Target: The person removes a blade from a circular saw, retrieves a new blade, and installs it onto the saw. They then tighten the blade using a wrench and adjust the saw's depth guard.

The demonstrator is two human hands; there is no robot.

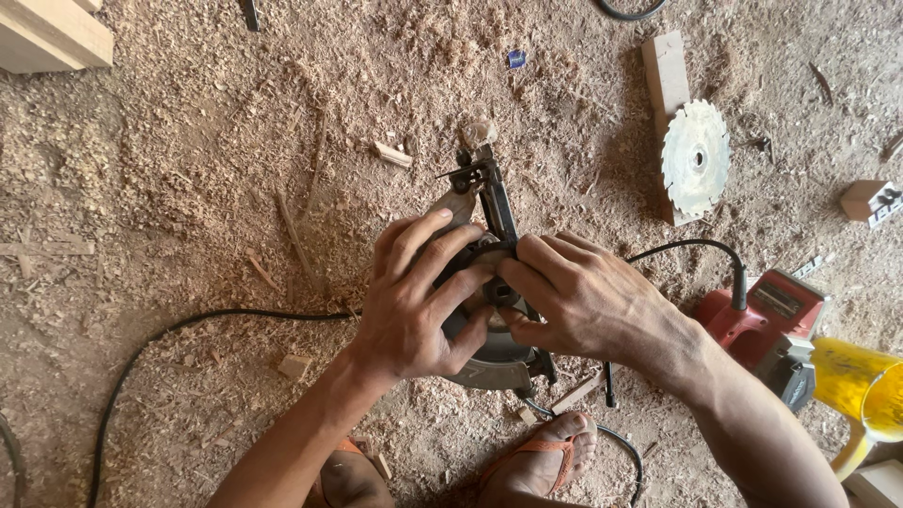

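Note:
A dark circular saw [489, 202] lies on the sawdust floor in the middle of the view, its base plate on edge and its round guard toward me. My left hand [414, 301] is wrapped over the guard and body of the saw. My right hand [588, 296] meets it from the right, with fingertips pinched at the hub in the centre of the saw. A loose toothed saw blade [696, 157] rests flat on a wooden block [665, 75] at the upper right, apart from both hands.
A red power tool [767, 320] with a black cable lies at the right beside a yellow jug [861, 390]. Another black cable [188, 329] curves across the left. My sandalled foot [546, 466] is below the saw. Wood offcuts and a beam [47, 33] lie about.

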